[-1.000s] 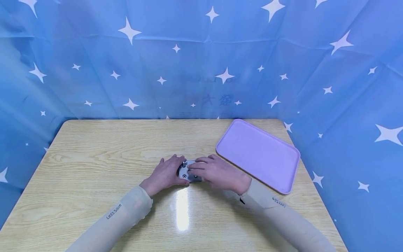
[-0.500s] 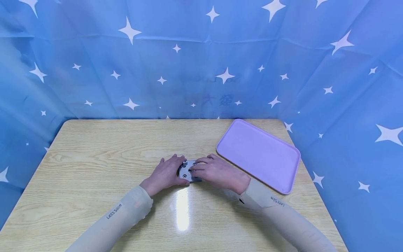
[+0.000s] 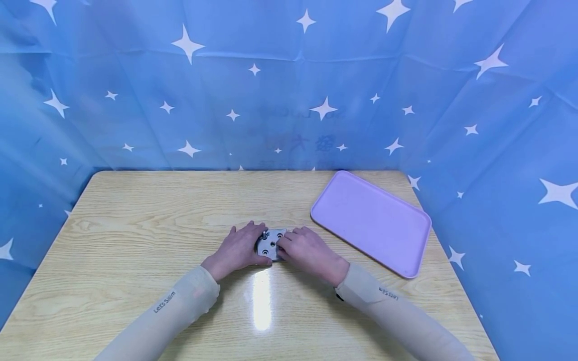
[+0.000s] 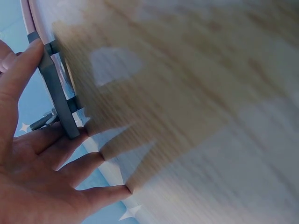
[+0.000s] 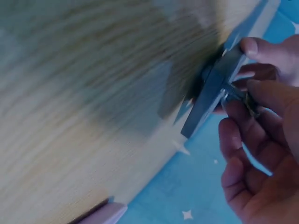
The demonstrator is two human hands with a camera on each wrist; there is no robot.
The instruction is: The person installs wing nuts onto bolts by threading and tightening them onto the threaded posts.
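Note:
A small grey metal plate (image 3: 266,244) with round holes lies near the middle of the table. My left hand (image 3: 240,250) grips it from the left, thumb at the near edge and fingers at the far edge. In the left wrist view, the plate (image 4: 57,91) stands on short dark feet (image 4: 73,103), and a threaded bolt (image 4: 43,121) sticks up beside my fingers. My right hand (image 3: 311,254) is at the plate's right side. The right wrist view shows its thumb and fingers pinching another bolt (image 5: 237,93) that stands on the plate (image 5: 210,95).
A purple tray (image 3: 370,223) lies at an angle on the right side of the wooden table (image 3: 158,210). Behind and beside the table hangs a blue cloth (image 3: 271,90) with white stars.
My right hand's fingers have drawn back to the right and curled in, uncovering more of the plate's holes. The left hand and the plate have stayed in place.

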